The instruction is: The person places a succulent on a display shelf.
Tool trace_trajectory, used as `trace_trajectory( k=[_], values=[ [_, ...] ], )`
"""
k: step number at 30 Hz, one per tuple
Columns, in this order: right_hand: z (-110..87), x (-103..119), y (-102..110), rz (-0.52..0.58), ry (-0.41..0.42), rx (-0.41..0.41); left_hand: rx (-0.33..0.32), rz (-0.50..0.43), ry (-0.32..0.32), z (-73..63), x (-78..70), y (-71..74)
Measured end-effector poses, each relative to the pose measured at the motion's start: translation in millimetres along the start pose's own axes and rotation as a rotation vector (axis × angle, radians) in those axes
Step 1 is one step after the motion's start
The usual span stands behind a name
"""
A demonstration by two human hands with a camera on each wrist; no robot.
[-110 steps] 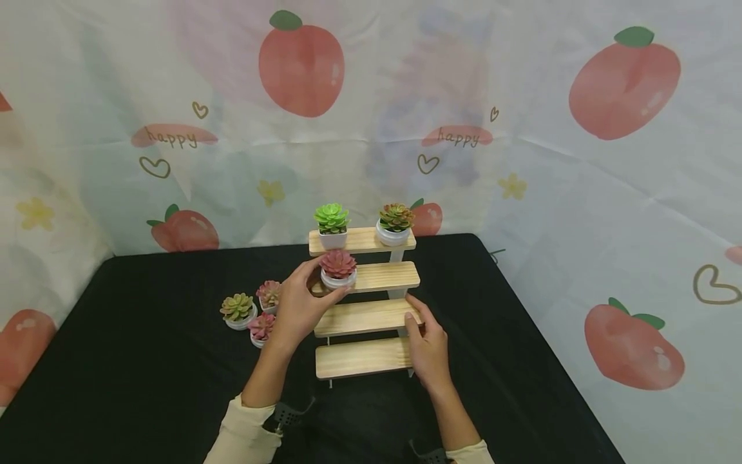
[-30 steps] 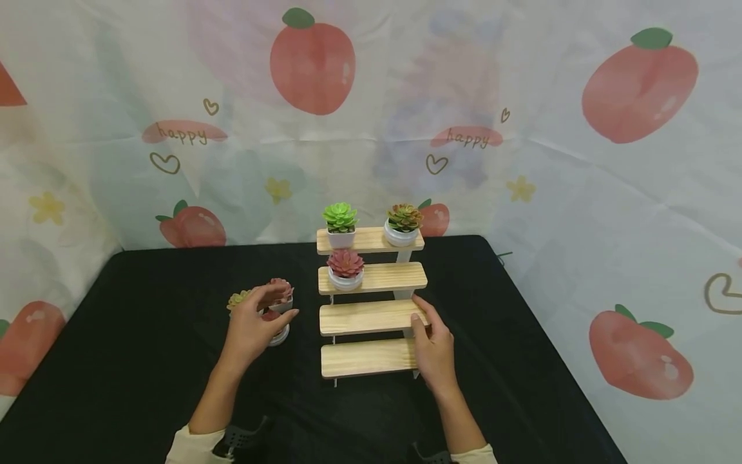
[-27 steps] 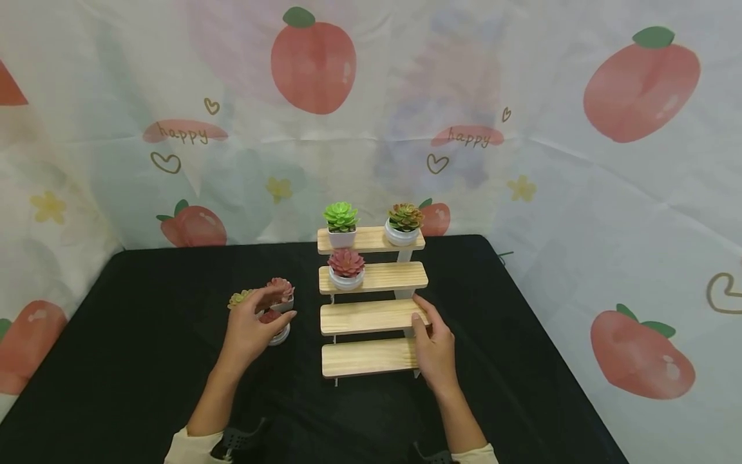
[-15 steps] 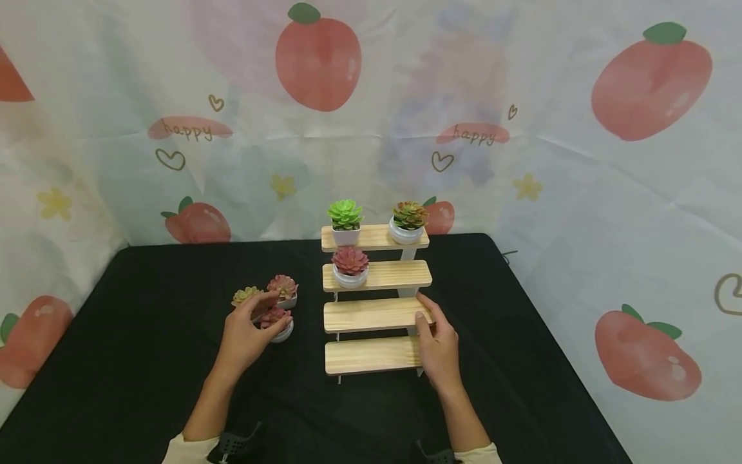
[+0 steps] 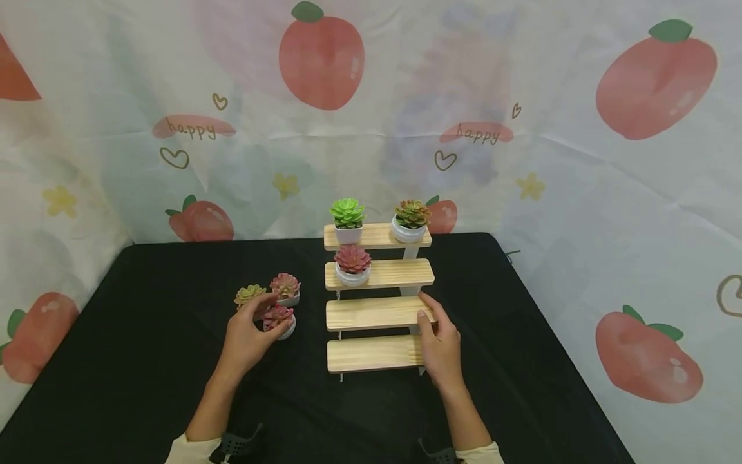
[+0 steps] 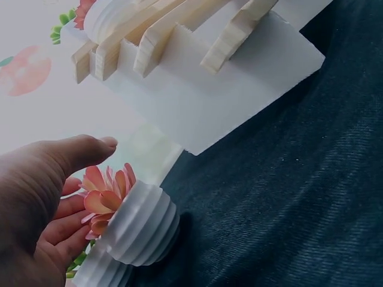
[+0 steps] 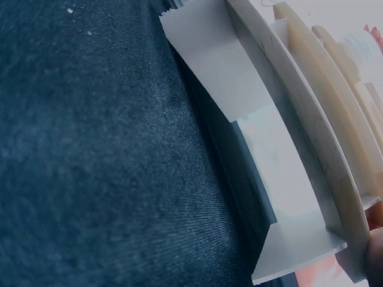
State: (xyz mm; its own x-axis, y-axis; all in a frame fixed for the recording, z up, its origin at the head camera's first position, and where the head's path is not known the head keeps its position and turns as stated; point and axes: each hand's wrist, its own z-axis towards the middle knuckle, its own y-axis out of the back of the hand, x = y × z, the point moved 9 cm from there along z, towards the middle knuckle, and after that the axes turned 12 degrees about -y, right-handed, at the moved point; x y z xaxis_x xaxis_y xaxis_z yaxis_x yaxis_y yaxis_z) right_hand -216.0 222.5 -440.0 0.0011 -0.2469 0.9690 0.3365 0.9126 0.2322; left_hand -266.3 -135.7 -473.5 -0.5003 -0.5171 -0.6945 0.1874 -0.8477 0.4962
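My left hand [image 5: 245, 341] is at a pink succulent [image 5: 277, 316] in a round white pot on the cloth. In the left wrist view, its thumb stands apart from the pink leaves, above the ribbed pot [image 6: 146, 230], and the other fingers lie behind the plant. My right hand [image 5: 442, 351] holds the right end of the third plank down on a four-tier wooden plant stand [image 5: 377, 314], thumb on top. The right wrist view shows the stand's white side panel [image 7: 221, 60] and only a bit of that hand at the edge.
A yellow-green succulent [image 5: 249, 294] and a pale pink one [image 5: 285, 285] stand beside my left hand. Up on the stand are a bright green succulent [image 5: 348, 212], a brownish-green one [image 5: 413, 214] and a dusty red one [image 5: 353, 260]. Black cloth [image 5: 145, 361] covers the table.
My left hand has let go of the dusty red succulent on the second tier and moved left, down to the pink one. My right hand has stayed on the stand. The head view has shifted slightly.
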Motion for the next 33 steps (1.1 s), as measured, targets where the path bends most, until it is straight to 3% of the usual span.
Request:
trace_trajectory(
  k=[18, 23, 33],
  values=[
    [1.7, -2, -1, 0.014, -0.007, 0.009, 0.037, -0.025, 0.022, -5.3, 4.0, -6.0],
    [1.8, -1, 0, 0.004, -0.002, 0.003, 0.065, -0.002, 0.033, -4.6, 5.1, -10.7],
    [1.8, -1, -1, 0.002, -0.005, 0.011, 0.092, 0.076, -0.013, -3.8, 1.2, -11.9]
  ],
)
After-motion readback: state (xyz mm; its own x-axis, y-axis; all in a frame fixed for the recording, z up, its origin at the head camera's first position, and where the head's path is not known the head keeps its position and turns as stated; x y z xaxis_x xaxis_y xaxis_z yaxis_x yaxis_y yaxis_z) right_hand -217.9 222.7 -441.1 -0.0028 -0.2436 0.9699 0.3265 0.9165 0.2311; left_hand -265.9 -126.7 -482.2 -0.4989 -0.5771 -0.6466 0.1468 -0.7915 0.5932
